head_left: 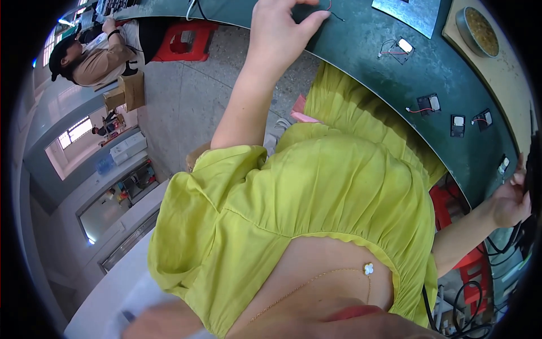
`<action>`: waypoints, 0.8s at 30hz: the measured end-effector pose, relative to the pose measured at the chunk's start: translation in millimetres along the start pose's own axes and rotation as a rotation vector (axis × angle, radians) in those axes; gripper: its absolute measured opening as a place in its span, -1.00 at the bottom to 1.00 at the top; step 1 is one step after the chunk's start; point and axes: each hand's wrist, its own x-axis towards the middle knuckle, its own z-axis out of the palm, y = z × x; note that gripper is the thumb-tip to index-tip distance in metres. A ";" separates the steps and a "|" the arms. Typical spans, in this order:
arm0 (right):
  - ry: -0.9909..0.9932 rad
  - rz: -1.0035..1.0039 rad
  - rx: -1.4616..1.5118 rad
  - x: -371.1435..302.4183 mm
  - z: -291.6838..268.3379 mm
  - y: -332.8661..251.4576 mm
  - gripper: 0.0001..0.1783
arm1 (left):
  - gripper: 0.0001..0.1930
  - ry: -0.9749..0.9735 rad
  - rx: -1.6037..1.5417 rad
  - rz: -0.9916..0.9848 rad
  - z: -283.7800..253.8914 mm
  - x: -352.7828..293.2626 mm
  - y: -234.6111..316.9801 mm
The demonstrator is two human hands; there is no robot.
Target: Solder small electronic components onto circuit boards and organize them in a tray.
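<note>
My left hand (278,35) reaches over the green tabletop at the upper edge, thumb stretched toward the fingertips, which are cut off by the frame. A thin red and black wire (337,16) shows beside the thumb tip; what it joins is out of view. At the far right rim my right hand (511,200) has its fingers curled in, partly lost in the dark border, against something black. Nearest to it lies a small part (503,164) with a pale block. Similar flat black parts with pale blocks, such as one with red wire (429,104), lie on the tabletop.
The green table (361,62) curves along my front. At the upper right are a bluish sheet (409,14) and a round metal bowl (477,32) on a cream surface. Red stools (183,42) and black cables (471,296) stand below. Another person (101,59) sits at the left.
</note>
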 end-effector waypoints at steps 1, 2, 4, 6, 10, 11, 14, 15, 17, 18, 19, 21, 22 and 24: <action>0.001 0.002 -0.006 -0.6 -2.8 0.3 -0.86 | -0.90 -0.004 -0.005 -0.001 0.5 1.0 2.1; -0.066 -0.019 0.012 -1.4 -7.9 2.2 -0.83 | -0.90 -0.024 0.000 -0.029 1.5 1.9 3.9; -0.198 -0.062 0.045 -1.7 -22.2 6.5 -0.75 | -0.90 -0.067 0.005 -0.079 4.8 4.6 7.6; -0.334 -0.081 0.068 1.0 -39.7 4.9 -0.69 | -0.89 -0.109 0.005 -0.144 7.4 8.2 12.6; -0.537 -0.107 -0.058 -9.3 -51.8 -4.5 -0.64 | -0.91 -0.040 0.090 0.003 14.8 12.4 7.9; -0.520 -0.114 -0.056 -15.8 -45.5 -6.1 -0.64 | -0.93 0.023 0.099 0.094 16.0 12.0 3.6; -0.519 -0.141 -0.065 -31.8 -37.7 -12.7 -0.64 | -0.95 0.128 -0.090 0.052 31.3 5.4 -6.3; -0.543 -0.158 -0.057 -36.9 -37.5 -16.0 -0.65 | -0.95 0.168 -0.266 -0.089 36.7 4.5 -4.7; -0.506 -0.158 -0.055 -51.0 -34.9 -19.9 -0.67 | -0.96 0.081 -0.530 -0.251 27.1 1.9 64.1; -0.501 -0.148 -0.058 -57.6 -32.2 -16.3 -0.67 | -0.96 0.070 -0.529 -0.256 30.2 -1.5 78.4; -0.460 -0.132 -0.057 -65.0 -30.4 -12.3 -0.71 | -0.96 -0.005 -0.609 -0.232 34.1 -4.5 89.3; -0.396 -0.104 -0.084 -76.4 -33.1 -9.9 -0.73 | -0.92 -0.160 -0.644 0.015 38.0 -0.9 98.8; -0.371 -0.083 -0.114 -80.5 -33.6 -9.8 -0.73 | -0.90 -0.245 -0.594 0.231 41.4 1.2 99.8; -0.333 -0.075 -0.091 -90.2 -33.6 -4.4 -0.73 | -0.90 -0.265 -0.623 0.207 49.5 -3.8 106.3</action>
